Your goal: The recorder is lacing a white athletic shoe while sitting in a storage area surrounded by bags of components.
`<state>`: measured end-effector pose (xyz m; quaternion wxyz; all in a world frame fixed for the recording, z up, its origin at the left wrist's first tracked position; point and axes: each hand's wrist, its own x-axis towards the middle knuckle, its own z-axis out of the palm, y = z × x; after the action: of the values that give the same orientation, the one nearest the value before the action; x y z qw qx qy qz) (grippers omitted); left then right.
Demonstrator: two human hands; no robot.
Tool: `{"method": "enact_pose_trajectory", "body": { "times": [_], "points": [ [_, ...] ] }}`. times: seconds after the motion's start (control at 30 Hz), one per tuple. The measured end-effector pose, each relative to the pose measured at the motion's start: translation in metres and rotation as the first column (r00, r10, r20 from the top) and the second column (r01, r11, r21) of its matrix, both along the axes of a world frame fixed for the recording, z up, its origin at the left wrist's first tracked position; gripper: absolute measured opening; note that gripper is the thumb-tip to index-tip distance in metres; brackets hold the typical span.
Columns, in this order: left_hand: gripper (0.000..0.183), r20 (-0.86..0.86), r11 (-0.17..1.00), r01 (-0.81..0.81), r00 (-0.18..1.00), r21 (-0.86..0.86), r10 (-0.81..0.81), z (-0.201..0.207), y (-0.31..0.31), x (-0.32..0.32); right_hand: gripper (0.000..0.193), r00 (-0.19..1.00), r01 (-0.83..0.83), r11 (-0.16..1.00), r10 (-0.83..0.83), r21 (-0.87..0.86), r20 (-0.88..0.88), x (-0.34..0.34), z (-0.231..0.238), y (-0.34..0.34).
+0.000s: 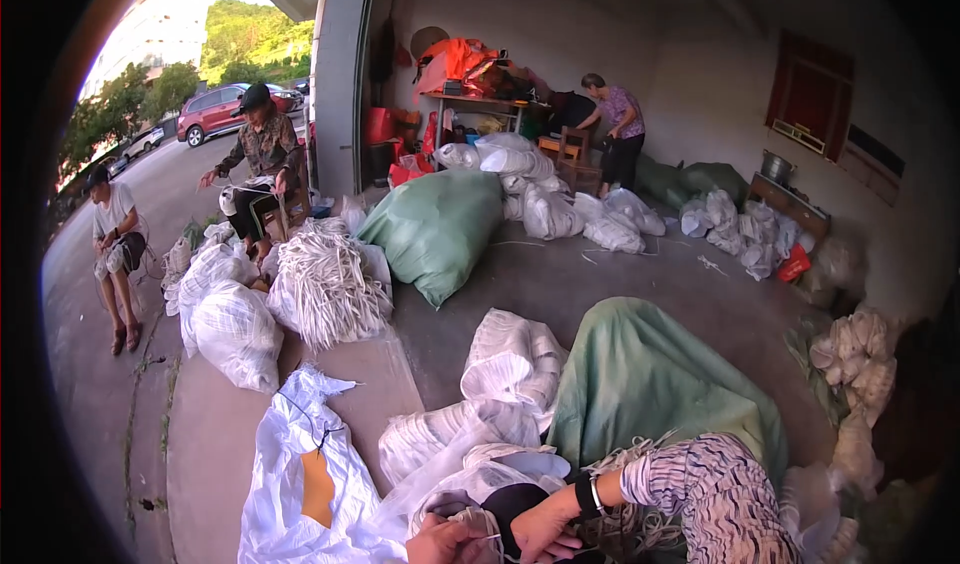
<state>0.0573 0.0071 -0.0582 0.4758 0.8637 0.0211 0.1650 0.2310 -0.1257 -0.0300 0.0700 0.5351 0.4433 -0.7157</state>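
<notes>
At the lower edge, my left hand [445, 541] is closed in a pinch. A short length of thin white cord [493, 537] runs from it to my right hand [545, 530], whose fingers are curled, with the tips near the cord's other end. A dark band and a light one circle my right wrist, below a patterned sleeve [715, 499]. Black cloth [514, 509] lies under and between the hands. Loose pale cords [640, 532] are heaped beside and beneath my right forearm. A translucent white bag [455, 484] of pale bundles lies just beyond my left hand.
A green sack [660, 384] stands ahead; another green sack [440, 229] lies farther off. A white woven sack [300, 464] is at left, near a cord heap [328, 284]. One seated person [262, 164] handles cords; another sits outside [115, 234]. Someone bends by a table [618, 129].
</notes>
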Motion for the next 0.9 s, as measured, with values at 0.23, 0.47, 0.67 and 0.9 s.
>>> {"method": "enact_pose_trajectory", "body": {
  "times": [0.23,0.47,0.67,0.9],
  "points": [
    [0.012,0.030,1.000,-0.017,0.999,0.008,0.017,0.0023,-0.0016,0.0009,0.040,1.000,0.012,1.000,-0.012,0.015,-0.006,-0.0003,0.0002,0.0013],
    [0.013,0.029,1.000,-0.020,0.999,-0.018,0.020,0.0008,-0.0037,-0.0020,0.040,0.999,0.009,1.000,-0.009,-0.008,0.041,-0.0060,0.0030,0.0008],
    [0.014,0.071,0.999,-0.006,0.997,-0.048,0.009,0.0002,-0.0026,-0.0010,0.039,0.999,0.008,1.000,-0.007,-0.011,0.047,-0.0053,0.0050,0.0020],
    [0.013,0.063,0.992,-0.016,0.998,-0.128,0.025,-0.0057,-0.0033,-0.0009,0.039,1.000,0.024,1.000,-0.024,-0.017,0.006,-0.0034,0.0002,0.0009]
  ]
}}
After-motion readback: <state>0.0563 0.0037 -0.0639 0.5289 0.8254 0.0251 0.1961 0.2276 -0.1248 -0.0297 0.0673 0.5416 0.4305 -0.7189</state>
